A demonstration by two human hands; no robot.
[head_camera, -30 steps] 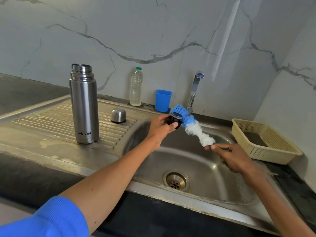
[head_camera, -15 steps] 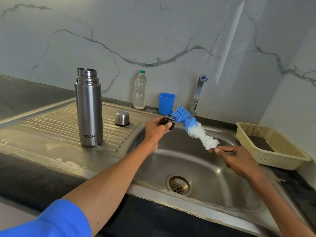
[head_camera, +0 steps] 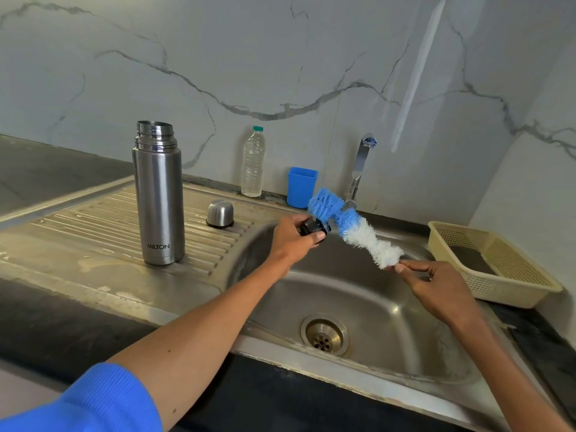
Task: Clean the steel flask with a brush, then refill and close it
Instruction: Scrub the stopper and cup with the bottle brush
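Observation:
The steel flask (head_camera: 159, 194) stands upright and uncapped on the ribbed drainboard at the left. Its steel cup cap (head_camera: 220, 213) sits on the drainboard to its right. Over the sink basin, my left hand (head_camera: 294, 236) grips the flask's black inner stopper (head_camera: 314, 227). A blue and white bottle brush (head_camera: 353, 227) slants across the basin, its blue bristles touching the stopper. My right hand (head_camera: 436, 286) pinches the brush by its handle end, just below the white bristles.
The steel sink (head_camera: 367, 310) has a drain (head_camera: 324, 335) at its bottom and a tap (head_camera: 361, 168) behind. A clear water bottle (head_camera: 253, 162) and a blue cup (head_camera: 301, 187) stand by the wall. A cream plastic basket (head_camera: 495, 265) sits right of the sink.
The brush's blue bristles have shifted slightly against the stopper in my left hand. The whole scene slid down and right in the view as the camera moved.

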